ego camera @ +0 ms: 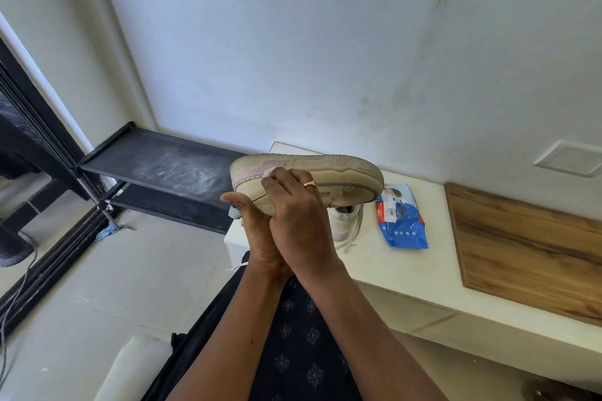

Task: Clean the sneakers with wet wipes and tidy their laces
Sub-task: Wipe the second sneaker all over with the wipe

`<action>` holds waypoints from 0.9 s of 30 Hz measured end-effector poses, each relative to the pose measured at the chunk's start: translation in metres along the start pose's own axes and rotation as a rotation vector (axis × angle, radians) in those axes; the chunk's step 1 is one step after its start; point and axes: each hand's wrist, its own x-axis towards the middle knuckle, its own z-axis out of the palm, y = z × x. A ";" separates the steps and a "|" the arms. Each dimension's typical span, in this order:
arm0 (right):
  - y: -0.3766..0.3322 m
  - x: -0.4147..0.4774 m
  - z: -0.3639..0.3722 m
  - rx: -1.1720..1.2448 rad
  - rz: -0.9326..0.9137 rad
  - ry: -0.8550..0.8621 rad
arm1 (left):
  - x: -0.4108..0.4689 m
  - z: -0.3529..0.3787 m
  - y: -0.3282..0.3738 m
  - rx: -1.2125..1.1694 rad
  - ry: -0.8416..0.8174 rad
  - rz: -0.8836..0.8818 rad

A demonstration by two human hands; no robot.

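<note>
A beige sneaker (329, 169) with a pink patch is held up sideways, its sole facing up and away from me. My left hand (252, 231) grips it from below, thumb raised at its left. My right hand (294, 215), wearing a ring, presses a small white wet wipe (267, 172) against the sneaker's side. The second sneaker (342, 221), pale and with loose laces, stands on the white table (391, 267) behind my hands, mostly hidden. A blue pack of wet wipes (400, 218) lies to its right.
A wooden board (527, 244) covers the table's right part. A dusty black shelf rack (156, 166) stands against the wall at the left. Cables (13, 296) run along the floor at the far left. My dark patterned clothing fills the bottom middle.
</note>
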 end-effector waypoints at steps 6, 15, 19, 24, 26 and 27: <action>0.023 0.000 -0.005 -0.035 0.120 0.026 | 0.002 -0.002 -0.001 -0.044 -0.005 -0.066; 0.021 -0.003 -0.002 0.029 0.216 0.100 | -0.003 0.004 -0.002 0.005 0.042 -0.039; -0.001 -0.009 0.006 0.099 0.086 0.053 | 0.000 -0.006 0.000 0.077 0.063 0.025; 0.010 -0.015 0.009 0.100 0.034 0.044 | 0.001 -0.008 0.003 -0.009 0.045 0.017; 0.023 -0.017 0.007 0.068 0.065 0.061 | -0.002 -0.004 0.006 -0.074 0.028 -0.023; 0.031 -0.017 0.005 0.051 0.087 0.074 | -0.003 -0.002 0.007 -0.101 0.032 -0.044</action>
